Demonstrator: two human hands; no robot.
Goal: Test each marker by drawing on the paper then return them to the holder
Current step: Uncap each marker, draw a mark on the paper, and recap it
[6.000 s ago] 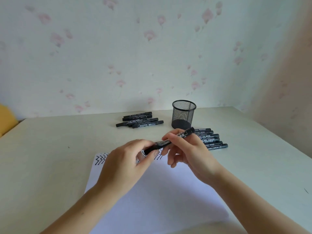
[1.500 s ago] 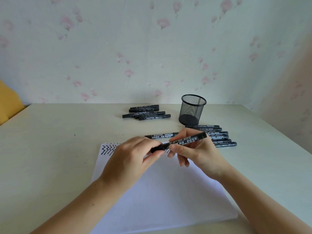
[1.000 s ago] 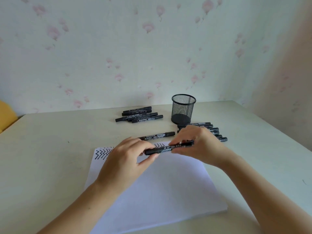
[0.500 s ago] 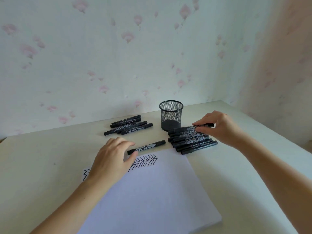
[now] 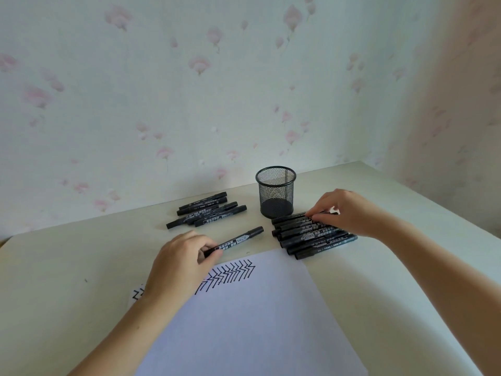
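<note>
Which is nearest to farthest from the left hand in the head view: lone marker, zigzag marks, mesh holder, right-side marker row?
1. Lone marker: the left hand grips its near end.
2. Zigzag marks: on the paper, partly under that hand.
3. Right-side marker row and mesh holder: both farther right, too close to call.

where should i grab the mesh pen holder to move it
Grip the mesh pen holder around its upper wall, coming from above or its left side. It stands upright and looks empty, and the row of markers and the right hand crowd its right front.
</note>
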